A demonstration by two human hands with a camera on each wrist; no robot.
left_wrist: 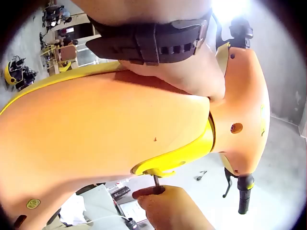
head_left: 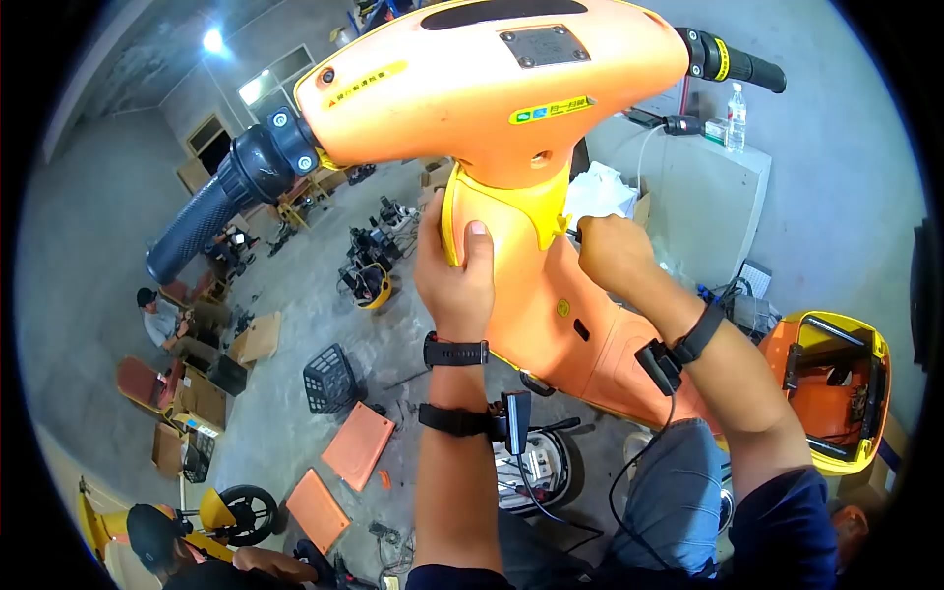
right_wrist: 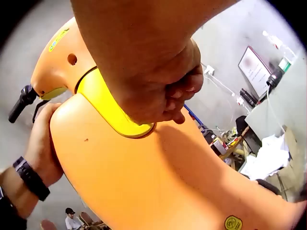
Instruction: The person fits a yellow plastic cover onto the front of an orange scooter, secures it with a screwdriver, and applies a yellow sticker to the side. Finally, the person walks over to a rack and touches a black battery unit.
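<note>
An orange electric scooter's front body, with its leg shield (head_left: 526, 265) and handlebar cover (head_left: 423, 108), fills the middle of the head view. My left hand (head_left: 457, 270) grips the leg shield's left edge, thumb on the front and fingers going round behind. On the other side, my right hand (head_left: 615, 254) is curled around a screwdriver (left_wrist: 156, 181), whose handle is mostly hidden in the fist. Its thin metal shaft meets the underside of the yellow trim (left_wrist: 180, 158) beside a small hook. In the right wrist view, the right hand (right_wrist: 158, 91) covers the tool.
A grey cabinet (head_left: 723, 187) with a water bottle (head_left: 736, 118) stands behind on the right. Orange panels (head_left: 359, 444) and a black basket (head_left: 331, 379) lie on the floor at left. An open orange and yellow compartment (head_left: 836, 393) is at right. Other people sit at left.
</note>
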